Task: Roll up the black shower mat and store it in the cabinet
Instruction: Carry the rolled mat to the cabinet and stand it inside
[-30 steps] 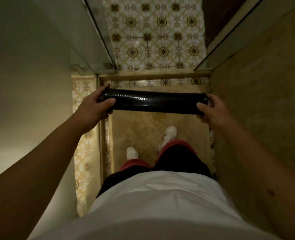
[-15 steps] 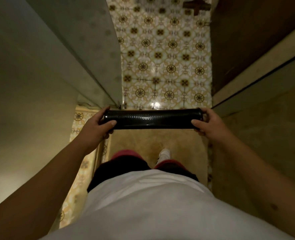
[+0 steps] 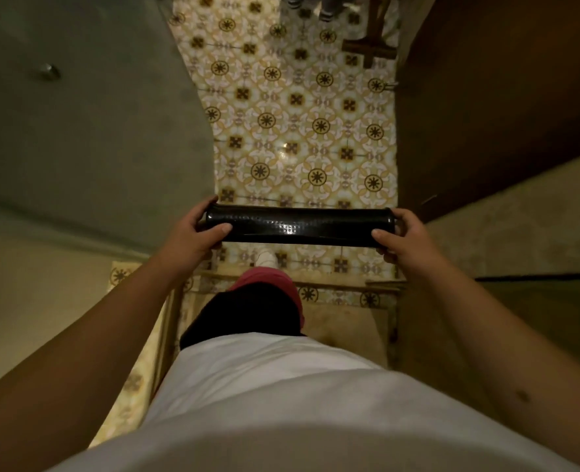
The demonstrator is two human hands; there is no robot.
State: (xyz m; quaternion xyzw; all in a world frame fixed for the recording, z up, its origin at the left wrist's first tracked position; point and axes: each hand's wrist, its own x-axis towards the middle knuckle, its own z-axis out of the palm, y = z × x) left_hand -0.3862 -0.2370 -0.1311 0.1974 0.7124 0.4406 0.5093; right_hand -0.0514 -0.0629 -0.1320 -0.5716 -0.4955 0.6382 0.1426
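I hold the black shower mat point(image 3: 298, 226), rolled into a tight, glossy, dimpled rubber tube, level in front of me, lying left to right above the floor. My left hand point(image 3: 188, 235) wraps the left end: the thumb lies along the near side of the roll and the other fingers curl over the far side, closed firmly around it. My right hand point(image 3: 406, 235) grips the right end in the same way, thumb on the near side pointing inward, fingers folded round the end cap, clamped on the roll. Both of my bare forearms reach out from the near corners of the view.

Below the roll lies the glossy patterned floor of cream tiles with brown and gold medallions point(image 3: 295, 124), stretching away to the far side. Just beneath the mat my white shoe point(image 3: 264, 258) rests on those tiles, and my raised knee shows the red hem of my black shorts point(image 3: 268, 279). My white shirt point(image 3: 281, 403) fills the near part of the view. A low beige stone threshold point(image 3: 349, 284) crosses the floor near my feet. On the left stands a grey-green panel with a small round metal knob point(image 3: 47, 71); on the right, a dark brown wooden surface point(image 3: 486, 97).
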